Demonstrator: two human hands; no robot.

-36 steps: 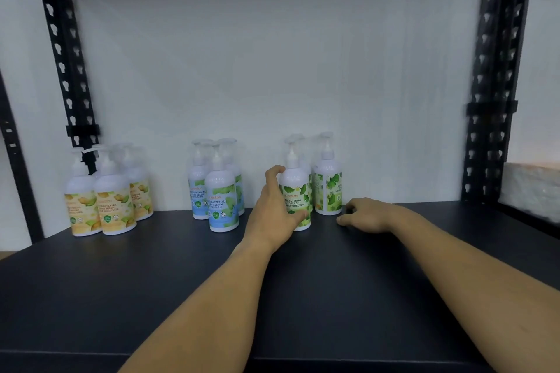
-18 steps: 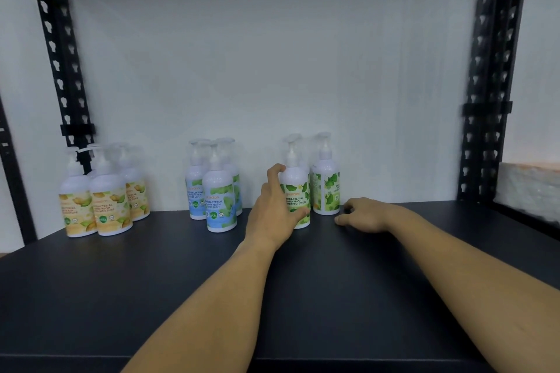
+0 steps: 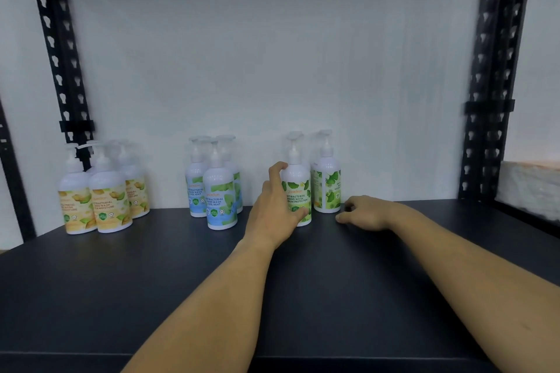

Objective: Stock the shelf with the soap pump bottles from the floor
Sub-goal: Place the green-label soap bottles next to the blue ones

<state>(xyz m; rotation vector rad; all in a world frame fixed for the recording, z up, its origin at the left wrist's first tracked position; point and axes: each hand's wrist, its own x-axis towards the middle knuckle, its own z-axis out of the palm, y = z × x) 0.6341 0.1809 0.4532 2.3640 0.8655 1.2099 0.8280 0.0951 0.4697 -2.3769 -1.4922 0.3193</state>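
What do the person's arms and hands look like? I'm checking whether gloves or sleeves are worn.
Both forearms are bare, with no sleeves in view. The left hand and right hand wear no gloves; no rings, watch or wristband are visible.

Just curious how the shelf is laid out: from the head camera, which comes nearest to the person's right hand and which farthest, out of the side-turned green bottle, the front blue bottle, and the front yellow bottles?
From the right hand:
1. Side-turned green bottle, just left of its fingertips.
2. Front blue bottle, mid-shelf, beyond the left hand.
3. Front yellow bottles, far left by the upright.
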